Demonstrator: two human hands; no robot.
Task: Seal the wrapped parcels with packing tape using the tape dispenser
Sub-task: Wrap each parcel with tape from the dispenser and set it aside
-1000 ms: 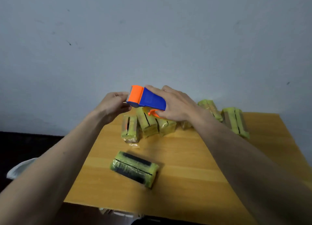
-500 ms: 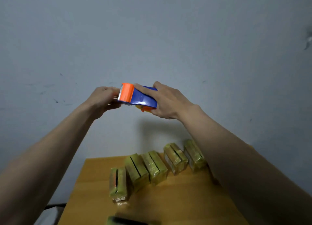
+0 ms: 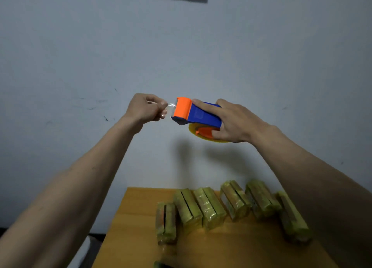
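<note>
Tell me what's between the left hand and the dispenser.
In the head view, a short strip of clear tape spans from the left hand, which pinches it, to the dispenser held by the right hand.

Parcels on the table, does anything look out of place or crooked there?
Mostly no. Six parcels stand in a rough row on the table, none torn. The leftmost parcel sits slightly forward of the others. Above them, the right hand holds the dispenser while the left hand pinches its tape.
</note>
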